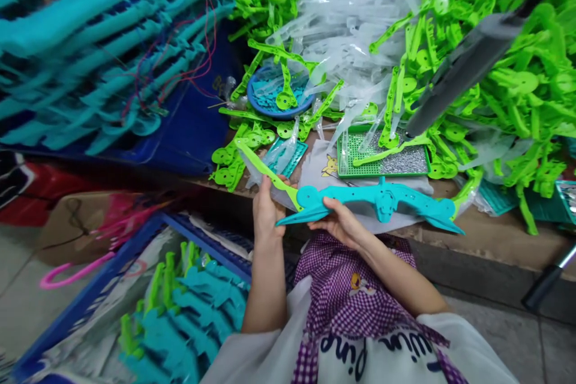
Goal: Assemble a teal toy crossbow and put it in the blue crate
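A long turquoise plastic bow-shaped part (355,194) is held level at the front edge of the bench, with a lime-green arm at each end. My left hand (269,211) is closed around the left lime-green arm (265,171), which has a translucent plastic strip alongside it. My right hand (341,225) grips the lower edge of the turquoise part left of its middle, thumb on top and fingers underneath. Just beyond the part lies a green perforated tray (351,153) of small metal pieces, probably screws, with a lime-green arm across it.
A grey powered screwdriver (463,72) hangs over the right side. Lime-green arms (531,78) and translucent strips (360,6) are heaped behind. A blue bowl (253,105) holds small turquoise pieces. Turquoise parts (90,42) stack left; a blue crate (85,300) stands below.
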Tool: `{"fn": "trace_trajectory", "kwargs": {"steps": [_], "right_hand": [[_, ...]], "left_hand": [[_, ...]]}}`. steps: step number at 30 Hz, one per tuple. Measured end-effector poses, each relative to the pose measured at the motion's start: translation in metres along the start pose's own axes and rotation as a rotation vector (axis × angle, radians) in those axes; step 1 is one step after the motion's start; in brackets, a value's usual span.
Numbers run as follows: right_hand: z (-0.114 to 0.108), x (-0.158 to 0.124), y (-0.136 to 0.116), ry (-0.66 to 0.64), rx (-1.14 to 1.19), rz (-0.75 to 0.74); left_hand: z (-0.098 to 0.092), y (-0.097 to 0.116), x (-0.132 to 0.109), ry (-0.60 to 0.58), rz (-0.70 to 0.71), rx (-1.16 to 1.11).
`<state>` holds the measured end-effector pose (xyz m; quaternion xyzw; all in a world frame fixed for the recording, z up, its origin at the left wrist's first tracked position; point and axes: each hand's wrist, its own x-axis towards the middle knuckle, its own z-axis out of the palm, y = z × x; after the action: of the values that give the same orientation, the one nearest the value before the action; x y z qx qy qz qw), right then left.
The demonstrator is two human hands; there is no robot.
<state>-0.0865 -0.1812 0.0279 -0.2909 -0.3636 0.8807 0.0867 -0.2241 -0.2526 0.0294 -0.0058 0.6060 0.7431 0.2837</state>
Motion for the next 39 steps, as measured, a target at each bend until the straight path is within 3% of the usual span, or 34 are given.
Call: {"fn": "trace_trajectory", "kwargs": {"steps": [2,4,6,8,10,11,12,15,17,20,23,25,28,30,33,35,38,39], "right_hand": [[-0.006,-0.015,-0.002,-0.072,-0.042,0.033],[-0.02,-0.048,-0.007,-0.138,-0.196,0.046],[-0.045,-0.093,-0.016,-0.019,-0.482,-0.052],[-0.078,-0.135,-0.034,0.525,-0.728,-0.389],[-0.116,-0.159,-0.055,1.104,-0.826,-0.666],[-0.135,-0.163,-0.065,1.28,-0.847,-0.745],[-0.153,-0.164,-0.072,1.35,-0.862,-0.731],[-0.192,-0.151,-0.078,1.277,-0.804,-0.564],[-0.204,-0.14,-0.074,1.181,-0.732,-0.51],[-0.203,-0.128,-0.068,1.135,-0.561,-0.541],[-0.19,-0.122,-0.073,1.119,-0.251,-0.617],[-0.176,-0.121,-0.08,1.099,-0.023,-0.718],[-0.155,-0.126,-0.093,1.038,0.175,-1.026],[-0.144,-0.131,-0.103,0.974,0.183,-1.227],[-0.131,-0.137,-0.118,0.929,0.112,-1.437],[-0.123,-0.138,-0.128,0.923,0.054,-1.555],[-0.112,-0.132,-0.14,0.974,-0.009,-1.646],[-0.108,-0.128,-0.142,1.001,-0.019,-1.646]], "left_hand": [[-0.008,0.002,0.002,-0.082,-0.039,-0.019],[-0.022,0.005,0.003,-0.189,-0.114,-0.014],[-0.038,0.009,0.004,-0.267,-0.186,0.01],[-0.051,0.01,0.004,-0.285,-0.221,0.018],[-0.06,0.009,0.004,-0.252,-0.227,0.005],[-0.062,0.01,0.003,-0.225,-0.225,-0.003],[-0.063,0.011,0.003,-0.196,-0.221,-0.007],[-0.065,0.02,0.0,-0.121,-0.213,0.024],[-0.067,0.028,-0.001,-0.088,-0.178,0.074],[-0.069,0.038,-0.003,-0.04,-0.074,0.142],[-0.069,0.043,-0.008,0.016,0.008,0.171],[-0.067,0.044,-0.013,0.022,0.049,0.192],[-0.055,0.046,-0.015,0.006,0.125,0.191],[-0.041,0.045,-0.013,0.005,0.2,0.126],[-0.02,0.038,-0.012,-0.092,0.221,0.08],[-0.013,0.025,-0.02,-0.103,0.213,0.093],[-0.008,-0.008,-0.05,0.109,0.299,0.126],[-0.004,-0.02,-0.064,0.099,0.31,0.171]]}}
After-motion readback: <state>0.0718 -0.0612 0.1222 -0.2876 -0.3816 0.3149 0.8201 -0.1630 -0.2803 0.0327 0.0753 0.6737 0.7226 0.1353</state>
